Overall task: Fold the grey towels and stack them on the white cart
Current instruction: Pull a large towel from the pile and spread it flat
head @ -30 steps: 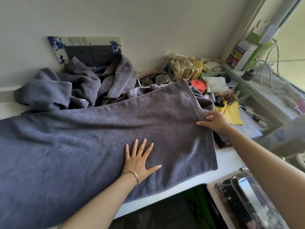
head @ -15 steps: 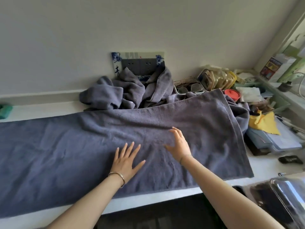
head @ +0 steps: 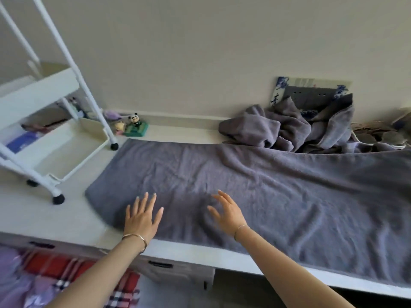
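Note:
A long grey towel (head: 278, 192) lies spread flat along the white desk, its left end near the cart. My left hand (head: 142, 215) lies on the towel's left end with fingers straight and spread. My right hand (head: 226, 211) is just to its right over the towel, fingers spread, holding nothing. A pile of crumpled grey towels (head: 289, 125) sits against the wall at the back right. The white cart (head: 46, 138) stands on the desk at the left, its lower tray bare.
Small figurines, one a panda (head: 135, 125), stand by the wall between cart and pile. A wall socket plate (head: 311, 92) is behind the pile. Below the desk's front edge are drawers (head: 160, 264) and a red plaid cloth (head: 66, 276).
Both hands have slid left along the towel toward its left end, and my view has swung left, bringing the cart into sight. The right-side clutter has left the view.

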Demonstrator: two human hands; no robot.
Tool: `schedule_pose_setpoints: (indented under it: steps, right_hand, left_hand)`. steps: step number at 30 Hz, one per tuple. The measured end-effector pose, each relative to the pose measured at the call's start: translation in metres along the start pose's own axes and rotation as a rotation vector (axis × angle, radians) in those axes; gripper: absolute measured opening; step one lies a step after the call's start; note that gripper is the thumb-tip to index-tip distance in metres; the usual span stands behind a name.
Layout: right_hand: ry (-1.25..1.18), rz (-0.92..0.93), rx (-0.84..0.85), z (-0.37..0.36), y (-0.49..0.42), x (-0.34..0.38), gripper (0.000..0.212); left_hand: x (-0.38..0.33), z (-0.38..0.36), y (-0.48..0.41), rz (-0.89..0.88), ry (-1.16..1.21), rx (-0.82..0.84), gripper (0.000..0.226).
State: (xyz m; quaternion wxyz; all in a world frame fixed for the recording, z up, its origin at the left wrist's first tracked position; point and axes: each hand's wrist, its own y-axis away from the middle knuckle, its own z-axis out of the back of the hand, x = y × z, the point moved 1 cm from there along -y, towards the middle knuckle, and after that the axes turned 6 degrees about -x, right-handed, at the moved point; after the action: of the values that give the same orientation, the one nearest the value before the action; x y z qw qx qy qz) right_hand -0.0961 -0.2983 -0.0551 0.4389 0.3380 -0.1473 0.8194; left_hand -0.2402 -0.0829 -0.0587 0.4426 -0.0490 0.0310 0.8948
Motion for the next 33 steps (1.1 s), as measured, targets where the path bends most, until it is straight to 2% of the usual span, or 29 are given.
schedule_pose_setpoints:
  steps: [3, 7, 11, 16, 19, 22, 24, 27, 30, 33]
  right_hand:
    - [0.016, 0.06, 0.067, -0.038, -0.009, 0.037, 0.049]
    - [0.07, 0.126, 0.172, -0.082, -0.019, 0.08, 0.053]
    - [0.168, 0.231, 0.22, -0.119, -0.026, 0.109, 0.057]
    - [0.339, 0.317, 0.27, -0.154, -0.025, 0.119, 0.088]
    - [0.555, 0.389, 0.211, -0.17, -0.015, 0.118, 0.068]
    - [0.515, 0.344, 0.216, -0.177, -0.014, 0.121, 0.055]
    - [0.46, 0.373, 0.178, -0.175, -0.018, 0.121, 0.067]
    - [0.325, 0.384, 0.137, -0.176, -0.025, 0.122, 0.093]
    - [0.259, 0.374, 0.072, -0.175, -0.033, 0.125, 0.093]
    - [0.267, 0.349, 0.068, -0.171, -0.04, 0.125, 0.092]
  left_hand:
    - [0.046, 0.004, -0.006, 0.081, 0.038, -0.018, 0.063]
    - [0.098, 0.014, -0.017, 0.102, 0.144, -0.086, 0.082]
    - [0.135, 0.014, -0.035, 0.255, 0.246, -0.083, 0.068]
    - [0.153, 0.008, -0.051, 0.343, 0.319, -0.062, 0.071]
    - [0.159, 0.006, -0.061, 0.374, 0.353, -0.119, 0.071]
    - [0.17, 0.006, -0.074, 0.421, 0.466, -0.143, 0.071]
    - [0.177, 0.007, -0.08, 0.436, 0.619, -0.202, 0.067]
    - [0.179, 0.015, -0.081, 0.418, 0.857, -0.301, 0.043]
    - [0.184, 0.026, -0.082, 0.313, 0.665, -0.361, 0.019]
    - [0.192, 0.039, -0.082, 0.237, 0.456, -0.348, 0.032]
